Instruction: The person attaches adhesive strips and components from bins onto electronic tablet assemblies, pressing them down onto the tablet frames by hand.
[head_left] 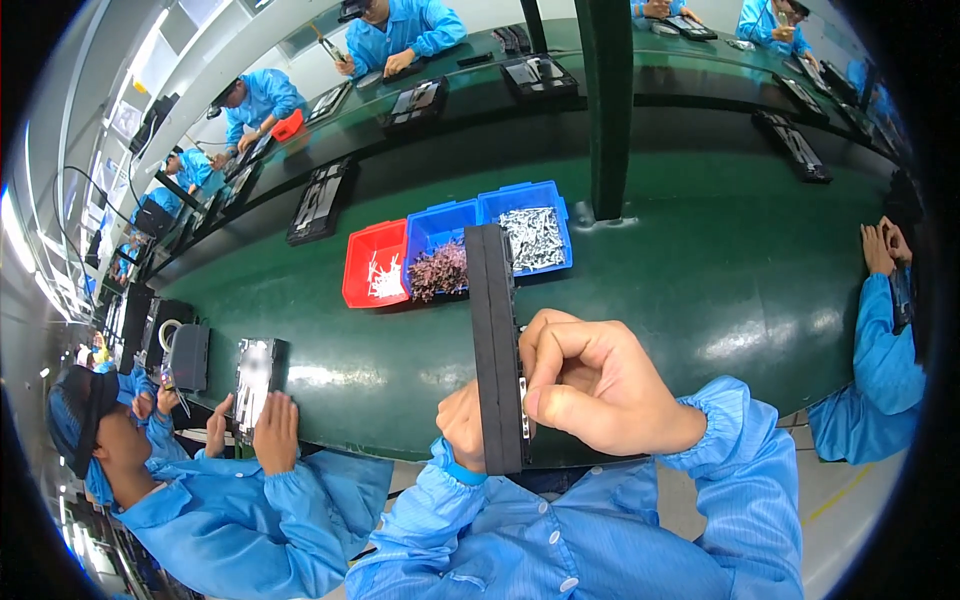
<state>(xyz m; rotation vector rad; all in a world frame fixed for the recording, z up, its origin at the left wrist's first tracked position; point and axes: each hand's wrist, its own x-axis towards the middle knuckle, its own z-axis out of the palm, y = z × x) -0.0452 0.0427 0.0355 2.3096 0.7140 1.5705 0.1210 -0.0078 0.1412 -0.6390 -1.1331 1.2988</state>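
Note:
A long, flat black case [493,350] stands on edge in front of me, its plain ribbed side toward the left. My left hand [460,425] grips it from behind at the lower end; most of those fingers are hidden by the case. On the other side, my right hand [610,385] is closed, thumb and forefinger pinched against the case's face. A slim metallic strip [523,400] shows by the thumb; whatever sits between the fingertips is too small to name. Beyond the case are a red bin [390,240] of white sticks and two blue bins [518,197] of purplish and silvery-white small parts.
A green post [607,120] rises from the green table [730,270] behind the bins. Black trays [322,203] lie along the dark lane beyond. At left, a co-worker's hands [275,432] are at another device; another person's hands [880,248] show at far right.

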